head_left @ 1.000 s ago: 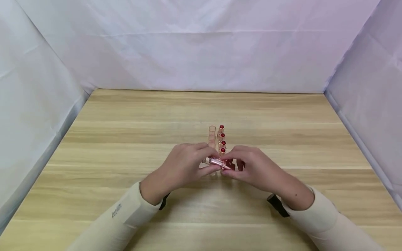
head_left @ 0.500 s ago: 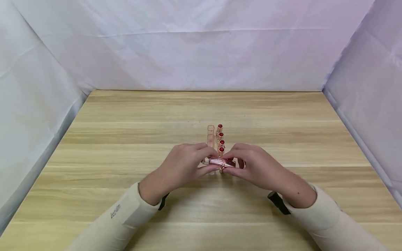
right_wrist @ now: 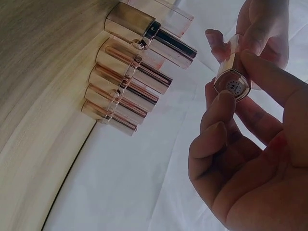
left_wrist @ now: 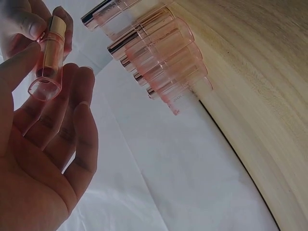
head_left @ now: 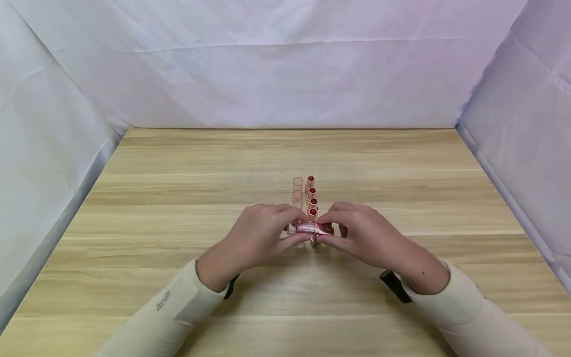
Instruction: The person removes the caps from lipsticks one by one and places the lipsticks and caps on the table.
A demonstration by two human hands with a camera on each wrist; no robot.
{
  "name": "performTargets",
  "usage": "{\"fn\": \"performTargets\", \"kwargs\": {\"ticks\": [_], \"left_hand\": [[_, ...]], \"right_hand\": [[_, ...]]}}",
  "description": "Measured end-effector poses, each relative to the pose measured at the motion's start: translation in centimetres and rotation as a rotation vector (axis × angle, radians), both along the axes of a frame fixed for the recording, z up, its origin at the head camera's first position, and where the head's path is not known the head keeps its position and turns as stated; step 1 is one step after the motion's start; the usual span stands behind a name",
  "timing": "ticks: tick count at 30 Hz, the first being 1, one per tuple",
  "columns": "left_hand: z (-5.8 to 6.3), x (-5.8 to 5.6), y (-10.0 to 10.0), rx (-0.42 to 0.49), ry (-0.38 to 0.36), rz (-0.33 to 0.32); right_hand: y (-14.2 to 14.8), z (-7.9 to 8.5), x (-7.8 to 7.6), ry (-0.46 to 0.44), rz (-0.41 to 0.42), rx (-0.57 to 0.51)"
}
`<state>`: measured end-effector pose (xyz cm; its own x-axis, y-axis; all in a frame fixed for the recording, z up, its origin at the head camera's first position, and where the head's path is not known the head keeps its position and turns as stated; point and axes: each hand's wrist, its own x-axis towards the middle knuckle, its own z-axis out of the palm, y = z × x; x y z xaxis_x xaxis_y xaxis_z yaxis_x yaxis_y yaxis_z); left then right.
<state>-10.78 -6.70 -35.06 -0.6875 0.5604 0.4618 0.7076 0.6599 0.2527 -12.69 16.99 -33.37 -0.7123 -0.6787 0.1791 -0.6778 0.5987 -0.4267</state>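
Between both hands, held sideways over the table, is a lipstick (head_left: pixel 306 228) with a clear pink cap over its gold tube. My left hand (head_left: pixel 263 229) pinches the capped end between thumb and fingers; in the left wrist view the cap (left_wrist: pixel 44 89) surrounds the tube. Thumb and fingers of my right hand (head_left: pixel 367 232) pinch the base (right_wrist: pixel 233 79), whose end carries a round label reading 04. Just beyond the hands, several uncapped lipsticks (head_left: pixel 312 191) stand upright in a row, red at their tops. Beside them on the left runs a row of clear pink caps (head_left: pixel 297 184).
The wood-grained table (head_left: pixel 178 178) spreads around the hands. White cloth walls (head_left: pixel 285 84) enclose it at the back and both sides. The nearest standing lipstick and caps are partly hidden behind the fingers in the head view.
The held lipstick has turned from a downward tilt toward the right to nearly level. Both hands keep their hold; the whole head view has shifted slightly.
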Motion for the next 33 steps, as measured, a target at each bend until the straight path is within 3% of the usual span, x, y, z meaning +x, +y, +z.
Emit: {"fn": "performTargets", "kwargs": {"ticks": [11, 33], "left_hand": [[0.15, 0.02, 0.08, -0.027, -0.065, 0.002], [0.04, 0.06, 0.06, -0.028, -0.072, -0.034]], "right_hand": [[0.09, 0.05, -0.03, -0.019, 0.016, 0.013], [0.12, 0.23, -0.08, -0.044, 0.033, 0.044]]}}
